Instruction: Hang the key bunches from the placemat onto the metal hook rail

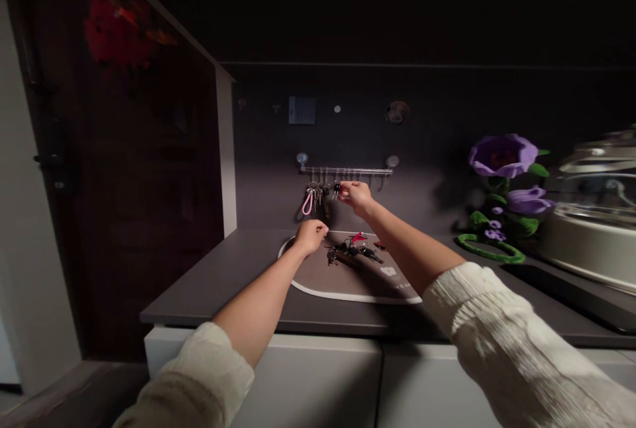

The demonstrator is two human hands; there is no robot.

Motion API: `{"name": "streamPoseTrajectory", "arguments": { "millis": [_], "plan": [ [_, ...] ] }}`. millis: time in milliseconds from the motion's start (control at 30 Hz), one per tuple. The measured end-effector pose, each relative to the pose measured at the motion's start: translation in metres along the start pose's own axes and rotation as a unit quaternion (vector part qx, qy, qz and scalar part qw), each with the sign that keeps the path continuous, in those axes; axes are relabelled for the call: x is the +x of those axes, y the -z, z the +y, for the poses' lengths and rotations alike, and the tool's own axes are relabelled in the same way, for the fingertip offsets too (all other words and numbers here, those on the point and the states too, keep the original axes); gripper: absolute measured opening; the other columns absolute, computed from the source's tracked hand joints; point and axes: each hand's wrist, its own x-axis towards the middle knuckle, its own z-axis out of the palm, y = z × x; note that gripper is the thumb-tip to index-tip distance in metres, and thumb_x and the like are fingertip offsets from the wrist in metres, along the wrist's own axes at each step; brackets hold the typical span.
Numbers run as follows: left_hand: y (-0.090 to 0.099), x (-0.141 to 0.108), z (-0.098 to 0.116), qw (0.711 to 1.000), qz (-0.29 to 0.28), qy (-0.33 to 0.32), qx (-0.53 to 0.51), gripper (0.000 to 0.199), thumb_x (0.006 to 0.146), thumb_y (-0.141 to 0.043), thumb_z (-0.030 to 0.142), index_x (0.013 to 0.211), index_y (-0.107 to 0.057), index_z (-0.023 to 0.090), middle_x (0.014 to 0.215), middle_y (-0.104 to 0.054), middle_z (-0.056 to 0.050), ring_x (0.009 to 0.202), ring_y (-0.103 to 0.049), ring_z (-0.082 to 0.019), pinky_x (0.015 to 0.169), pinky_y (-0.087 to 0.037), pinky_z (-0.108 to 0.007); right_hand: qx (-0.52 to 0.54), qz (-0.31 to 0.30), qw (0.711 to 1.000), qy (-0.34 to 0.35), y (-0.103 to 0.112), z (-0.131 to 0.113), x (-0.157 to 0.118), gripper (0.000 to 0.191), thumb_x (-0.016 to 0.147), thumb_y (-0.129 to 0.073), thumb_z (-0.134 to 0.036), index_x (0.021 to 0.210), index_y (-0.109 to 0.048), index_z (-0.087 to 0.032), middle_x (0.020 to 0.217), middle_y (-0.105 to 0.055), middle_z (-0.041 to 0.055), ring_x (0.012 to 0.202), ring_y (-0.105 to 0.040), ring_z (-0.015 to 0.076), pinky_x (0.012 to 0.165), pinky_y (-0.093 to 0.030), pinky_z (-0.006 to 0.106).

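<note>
My right hand (356, 195) is raised to the wall-mounted hook rail (348, 171), its fingers closed on a small bunch of keys (336, 188) with a black part, just below the hooks. To the left of it, several keys (318, 195) hang from the rail, along with a pink loop strap (308, 202). Lower down, my left hand (312, 236) is held above the mat's left side with its fingers curled together; whether anything is in them is hidden. More keys (352, 250), some with black fobs and one with a red piece, lie in a pile on the brown mat (322, 280).
The mat with a pale rim rests on a dark countertop (199, 289). Purple artificial flowers (504, 156) and a white domed appliance (591, 236) stand at the right. An overhanging cabinet (377, 10) spans the top. At the left is a dark door (129, 216) with red flowers (116, 30).
</note>
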Motion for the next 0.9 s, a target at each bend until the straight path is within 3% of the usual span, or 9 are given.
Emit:
{"name": "streamPoseTrajectory", "arguments": {
  "millis": [333,900],
  "plan": [
    [0.003,-0.003,0.003,0.995,-0.026,-0.040,0.085,0.022,0.075,-0.049,0.022,0.080,-0.068,0.014,0.079,-0.068,-0.006,0.071,-0.058,-0.014,0.068,-0.041,-0.023,0.032,0.079,0.995,-0.058,-0.010,-0.008,0.018,0.016,0.078,-0.049,-0.009,0.063,-0.048,-0.014,0.046,-0.050,-0.0033,0.041,-0.046,0.0049,0.048,-0.046,0.020],
    [0.002,-0.001,-0.001,0.994,-0.031,-0.045,0.098,0.023,0.075,-0.049,0.024,0.081,-0.069,0.014,0.079,-0.068,-0.007,0.071,-0.058,-0.015,0.067,-0.040,-0.024,0.059,0.079,0.991,-0.091,-0.013,0.009,0.023,0.014,0.077,-0.050,-0.009,0.064,-0.049,-0.014,0.047,-0.050,-0.0028,0.043,-0.047,0.0054,0.049,-0.047,0.020]
  ]
}}
